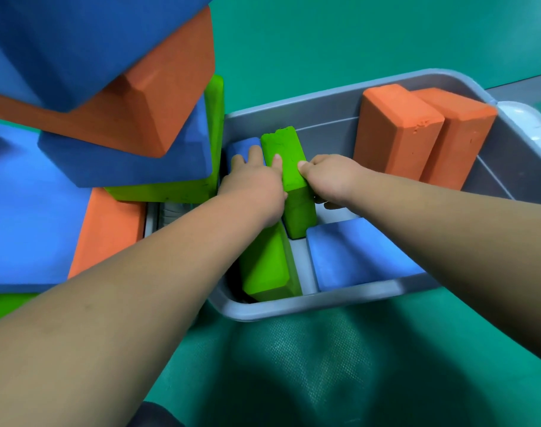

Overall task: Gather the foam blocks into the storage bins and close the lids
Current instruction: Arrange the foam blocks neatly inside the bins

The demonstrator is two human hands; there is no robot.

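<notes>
While my left hand [253,183] presses flat on the green block [289,155] in the bin [293,311], my right hand [332,178] grips its side.

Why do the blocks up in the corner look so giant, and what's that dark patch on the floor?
Head view: the wide-angle lens swells the close blue block and curves the bin rim; the dark floor patch is a soft shadow, probably the person's; the white lid shows slight glare; the green block looks sharp.

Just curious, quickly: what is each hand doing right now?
Left hand: open, pressing the middle green block.
Right hand: closed around the same block.
</notes>
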